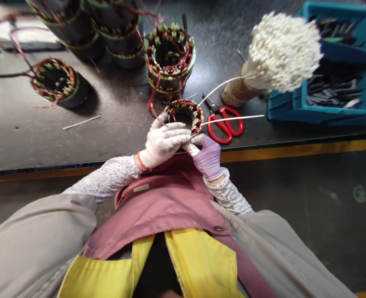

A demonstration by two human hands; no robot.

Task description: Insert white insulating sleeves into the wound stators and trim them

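Observation:
A small wound stator (184,116) with red copper wire and green slot liners rests at the near edge of the dark workbench (46,136). My left hand (164,140), in a white glove, is closed over its near rim. My right hand (206,155), in a purple glove, pinches at the same rim just beside the left fingers. Two white sleeve tubes (232,118) stick out to the right from the stator's windings.
Red-handled scissors (224,124) lie right of the stator. A thick bundle of white tubes (278,51) leans behind them, with blue bins (325,111) of dark strips at far right. Several larger wound stators (169,56) stand at the back and left (54,78). A loose white tube (81,122) lies on the bench.

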